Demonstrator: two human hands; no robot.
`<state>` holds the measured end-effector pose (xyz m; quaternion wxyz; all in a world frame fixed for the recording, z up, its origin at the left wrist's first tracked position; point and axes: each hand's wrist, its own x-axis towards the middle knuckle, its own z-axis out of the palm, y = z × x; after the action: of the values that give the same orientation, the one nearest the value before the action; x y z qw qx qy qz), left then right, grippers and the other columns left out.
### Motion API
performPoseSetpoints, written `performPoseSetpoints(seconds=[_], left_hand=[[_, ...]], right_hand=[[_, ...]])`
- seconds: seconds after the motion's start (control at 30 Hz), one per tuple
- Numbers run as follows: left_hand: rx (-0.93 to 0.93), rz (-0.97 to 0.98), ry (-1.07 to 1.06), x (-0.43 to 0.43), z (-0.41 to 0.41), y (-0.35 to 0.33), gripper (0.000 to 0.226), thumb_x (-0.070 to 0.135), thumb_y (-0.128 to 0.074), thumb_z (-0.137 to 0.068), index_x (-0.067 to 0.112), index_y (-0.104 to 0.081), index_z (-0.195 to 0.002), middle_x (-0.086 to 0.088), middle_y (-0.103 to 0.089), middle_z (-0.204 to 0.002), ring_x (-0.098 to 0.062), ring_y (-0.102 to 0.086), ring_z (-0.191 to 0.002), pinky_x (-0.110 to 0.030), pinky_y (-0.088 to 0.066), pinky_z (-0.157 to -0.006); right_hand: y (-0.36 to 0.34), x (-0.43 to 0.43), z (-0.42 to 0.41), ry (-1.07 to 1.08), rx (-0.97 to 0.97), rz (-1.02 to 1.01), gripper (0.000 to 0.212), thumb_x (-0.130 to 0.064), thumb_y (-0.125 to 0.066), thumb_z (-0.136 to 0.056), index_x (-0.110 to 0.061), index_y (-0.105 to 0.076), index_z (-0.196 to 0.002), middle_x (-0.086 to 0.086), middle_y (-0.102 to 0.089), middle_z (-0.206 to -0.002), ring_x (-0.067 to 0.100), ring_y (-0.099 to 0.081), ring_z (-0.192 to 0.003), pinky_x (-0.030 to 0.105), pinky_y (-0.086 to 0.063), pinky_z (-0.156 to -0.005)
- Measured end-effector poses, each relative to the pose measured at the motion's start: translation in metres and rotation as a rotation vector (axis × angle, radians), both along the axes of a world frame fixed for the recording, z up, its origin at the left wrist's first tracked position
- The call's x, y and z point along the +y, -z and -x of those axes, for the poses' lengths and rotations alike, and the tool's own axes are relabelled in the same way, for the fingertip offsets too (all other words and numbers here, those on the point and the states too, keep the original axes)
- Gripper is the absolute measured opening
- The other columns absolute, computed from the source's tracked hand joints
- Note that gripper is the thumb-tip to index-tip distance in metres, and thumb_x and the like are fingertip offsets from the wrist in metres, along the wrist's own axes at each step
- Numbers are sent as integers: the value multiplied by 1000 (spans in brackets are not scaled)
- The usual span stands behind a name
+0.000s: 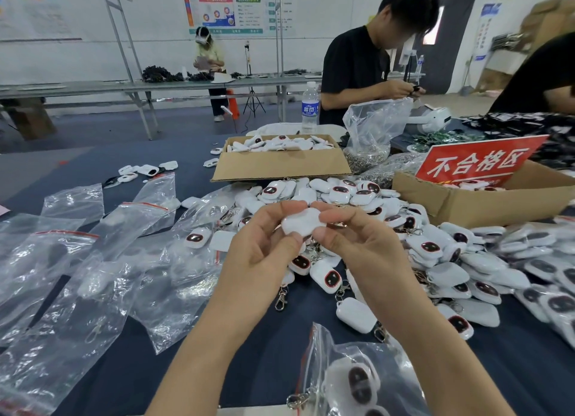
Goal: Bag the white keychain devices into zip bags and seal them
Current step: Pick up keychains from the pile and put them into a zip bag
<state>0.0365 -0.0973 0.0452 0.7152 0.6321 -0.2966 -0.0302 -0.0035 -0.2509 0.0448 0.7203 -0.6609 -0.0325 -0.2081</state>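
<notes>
Both my hands hold one white keychain device (302, 222) above the table, its plain back toward me. My left hand (264, 244) pinches its left side with thumb and fingers. My right hand (357, 238) pinches its right side. A large pile of white keychain devices (435, 253) with dark red-rimmed screens and metal clips spreads below and to the right. Several clear zip bags (93, 275) with red seal strips lie to the left, some holding a device. A zip bag with devices inside (351, 381) lies near the front edge.
An open cardboard box (280, 165) of devices stands behind the pile. A second box (466, 197) with a red sign sits at right. A water bottle (310, 104) and a bag of metal rings (370, 141) stand beyond. Another person (367, 67) works across the table.
</notes>
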Motion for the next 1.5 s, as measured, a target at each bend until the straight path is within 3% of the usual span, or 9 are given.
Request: performPoseSetpoints(seconds=[0.13, 0.4, 0.53, 0.67, 0.8, 0.9, 1.1, 1.33, 1.5], left_hand=[[-11, 91, 61, 1, -5, 5, 39, -12, -53, -91, 13, -57, -121, 4, -71, -125, -13, -65, -121, -21, -50, -98], [-28, 97, 36, 1, -7, 6, 35, -9, -50, -96, 20, -61, -112, 4, -72, -125, -15, -65, -120, -26, -53, -97], [-33, 32, -5, 2, -4, 1, 29, -1, -54, -99, 24, -65, -110, 8, -72, -123, -16, -65, -119, -33, -50, -93], [-38, 29, 113, 0, 3, -7, 38, 8, -60, -97, 27, -58, -130, 12, -68, -130, -7, -61, -125, -17, -48, -98], [-126, -55, 34, -2, 2, -12, 33, 20, -66, -94, 37, -63, -122, 20, -70, -123, 1, -63, -118, -10, -48, -91], [-111, -42, -91, 0, -1, -11, 22, 39, -69, -89, 33, -68, -110, 17, -75, -103, 1, -69, -98, -10, -50, -79], [32, -538, -96, 28, -12, -9, 8, 31, -65, -97, 31, -71, -101, 6, -72, -90, -6, -61, -62, -18, -52, -60], [168, -1071, 337, 48, -6, -5, 23, 26, -63, -100, 34, -69, -121, 11, -76, -101, -8, -74, -90, -37, -50, -101], [165, -1120, 300, 44, -6, -3, 28, 19, -65, -97, 34, -61, -121, 11, -72, -96, -8, -75, -78, -36, -54, -90]], right_hand=[[0, 5, 0, -100, 7, -226, 32, -5, -69, -89, -31, -70, -71, -3, -73, -118, 13, -69, -108, 24, -52, -88], [0, 10, -2, -19, 41, -289, 46, 5, -61, -92, -30, -60, -63, -2, -75, -104, 13, -67, -93, 26, -50, -85], [-2, 11, -3, -29, 66, -408, 27, 5, -60, -93, -18, -60, -80, 3, -75, -106, 13, -69, -92, 20, -55, -78], [-7, 10, -4, -84, 96, -681, 15, 1, -57, -96, -13, -60, -91, 7, -75, -97, 14, -71, -84, 24, -59, -80], [-8, 13, -2, -161, 134, -717, 10, -1, -57, -96, -11, -57, -97, 6, -75, -88, 18, -70, -85, 30, -58, -88], [-5, 15, 0, -235, 169, -542, 11, 0, -58, -95, -11, -59, -98, 6, -74, -81, 17, -71, -74, 25, -60, -73], [9, -1, 0, -39, 342, 485, 10, -26, -60, -98, -34, -64, -103, -7, -75, -89, -1, -67, -76, 33, -56, -80], [12, -23, 12, -363, 624, 836, 15, -52, -68, -87, -44, -74, -98, -17, -74, -95, 3, -68, -93, 31, -51, -95], [12, -16, 15, -462, 708, 938, 13, -51, -71, -84, -45, -75, -95, -26, -73, -95, -3, -65, -95, 34, -47, -102]])
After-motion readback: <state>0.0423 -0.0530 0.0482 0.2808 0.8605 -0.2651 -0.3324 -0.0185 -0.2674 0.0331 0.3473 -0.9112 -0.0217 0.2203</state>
